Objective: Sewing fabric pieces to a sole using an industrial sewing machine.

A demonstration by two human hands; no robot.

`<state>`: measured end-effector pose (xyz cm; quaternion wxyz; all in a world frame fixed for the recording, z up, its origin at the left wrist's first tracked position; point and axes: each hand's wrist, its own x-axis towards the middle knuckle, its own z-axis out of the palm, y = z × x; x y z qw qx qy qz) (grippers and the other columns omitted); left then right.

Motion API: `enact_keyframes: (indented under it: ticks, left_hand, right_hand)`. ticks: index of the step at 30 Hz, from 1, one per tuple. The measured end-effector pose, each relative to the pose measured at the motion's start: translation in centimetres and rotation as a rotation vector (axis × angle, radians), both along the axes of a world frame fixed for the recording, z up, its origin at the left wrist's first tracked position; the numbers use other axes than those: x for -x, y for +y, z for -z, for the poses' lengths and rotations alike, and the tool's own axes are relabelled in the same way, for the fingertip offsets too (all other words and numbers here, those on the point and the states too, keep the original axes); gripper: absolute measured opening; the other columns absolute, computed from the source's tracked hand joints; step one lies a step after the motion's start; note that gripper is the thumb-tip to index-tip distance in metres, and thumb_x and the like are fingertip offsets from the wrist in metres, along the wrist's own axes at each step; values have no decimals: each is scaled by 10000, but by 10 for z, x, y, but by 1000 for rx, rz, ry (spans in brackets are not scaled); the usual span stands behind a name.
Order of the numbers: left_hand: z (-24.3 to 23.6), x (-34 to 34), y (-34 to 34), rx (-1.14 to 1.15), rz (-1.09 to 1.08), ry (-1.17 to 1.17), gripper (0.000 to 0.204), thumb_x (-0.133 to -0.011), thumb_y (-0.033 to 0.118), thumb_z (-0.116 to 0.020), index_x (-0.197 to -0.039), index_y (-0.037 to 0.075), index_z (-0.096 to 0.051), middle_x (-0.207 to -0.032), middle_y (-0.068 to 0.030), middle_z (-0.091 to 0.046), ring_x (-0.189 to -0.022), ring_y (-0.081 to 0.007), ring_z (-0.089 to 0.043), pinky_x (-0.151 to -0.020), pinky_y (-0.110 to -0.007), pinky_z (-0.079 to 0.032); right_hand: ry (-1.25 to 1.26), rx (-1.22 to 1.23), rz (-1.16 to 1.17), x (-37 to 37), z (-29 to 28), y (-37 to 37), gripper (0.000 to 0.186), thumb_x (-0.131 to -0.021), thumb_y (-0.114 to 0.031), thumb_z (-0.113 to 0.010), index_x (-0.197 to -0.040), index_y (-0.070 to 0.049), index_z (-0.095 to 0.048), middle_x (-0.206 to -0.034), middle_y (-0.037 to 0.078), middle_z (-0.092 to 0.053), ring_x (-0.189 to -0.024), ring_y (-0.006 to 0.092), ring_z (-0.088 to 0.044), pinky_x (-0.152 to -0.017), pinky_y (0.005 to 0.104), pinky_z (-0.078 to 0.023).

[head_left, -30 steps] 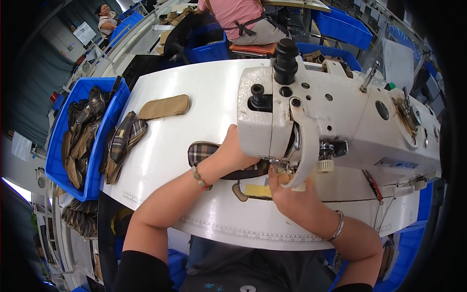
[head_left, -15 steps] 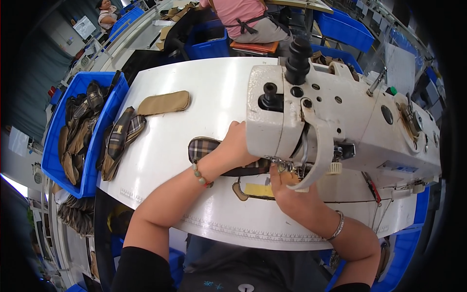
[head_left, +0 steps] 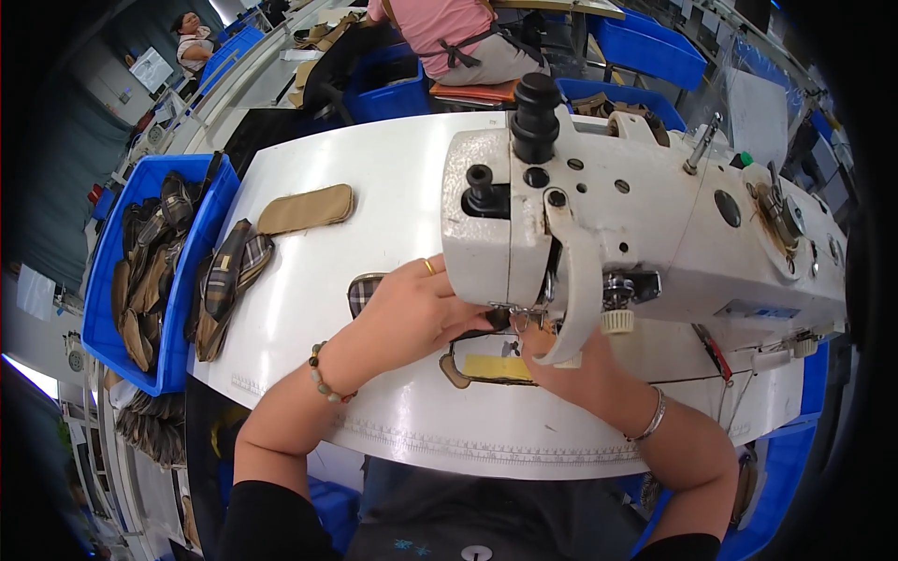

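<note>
A plaid fabric piece (head_left: pixel 363 295) with a dark edge lies on the white sewing table (head_left: pixel 393 187), running to the needle area of a white sewing machine (head_left: pixel 599 215). Over it is my left hand (head_left: pixel 412 313), with bent fingers and its thumb and fingertips gathered on the fabric's dark edge left of the presser foot (head_left: pixel 522 320). This hand hides most of the piece. My right hand (head_left: pixel 575 369) is at the near side of the presser foot, fingers closed together at the work. The machine's head and its curved white guard partly cover those fingers.
Left of the table, a blue bin (head_left: pixel 173 271) holds several plaid and brown pieces; a sewn plaid piece (head_left: pixel 224 285) lies beside it. A tan padded piece (head_left: pixel 306 209) rests farther back. Red-handled tweezers (head_left: pixel 716 355) lie at right. Beyond the table, a person in pink (head_left: pixel 435 37) sits.
My left hand has shifted nearer to me and opened out from a tighter curl, its fingertips now toward the needle. The right hand stays by the presser foot. The whole view has shifted slightly.
</note>
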<state>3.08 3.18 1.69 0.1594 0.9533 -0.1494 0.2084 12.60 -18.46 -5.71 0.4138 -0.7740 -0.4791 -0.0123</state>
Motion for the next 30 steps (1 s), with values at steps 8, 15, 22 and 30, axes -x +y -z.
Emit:
enact_keyframes:
  ticks: [8,15,22,30]
  left_hand:
    - [14,-5,7,27,106,31,226,-767,181,-762,-988,135,-758,-967,-44,-702,-899,-249,-662,-760,-367,-532]
    - [13,-5,3,79,48,28,181,-810,192,-748,-979,129,-747,-961,-55,-669,-852,-270,-653,-720,-375,-529]
    - [13,-5,0,78,4,80,178,-808,197,-746,-970,124,-747,-990,-29,-661,-855,-256,-658,-684,-363,-540]
    - [15,-5,-4,27,-63,120,205,-777,217,-767,-959,124,-759,-1012,-44,-644,-852,-244,-660,-674,-348,-545]
  right_hand:
    - [-231,83,-164,-7,4,-5,346,-703,47,-668,-1030,-69,-665,-845,84,-679,-772,284,-685,-679,403,-566]
    - [-229,56,-158,-4,-7,-1,335,-718,25,-672,-1040,-69,-675,-915,102,-705,-837,282,-686,-741,420,-565]
    - [-430,88,-137,3,-10,4,262,-815,-89,-647,-1063,-97,-731,-793,31,-705,-669,200,-686,-556,338,-532]
    - [-717,221,-173,11,-26,0,380,-810,-101,-625,-1160,48,-641,-773,26,-659,-699,205,-668,-599,389,-540]
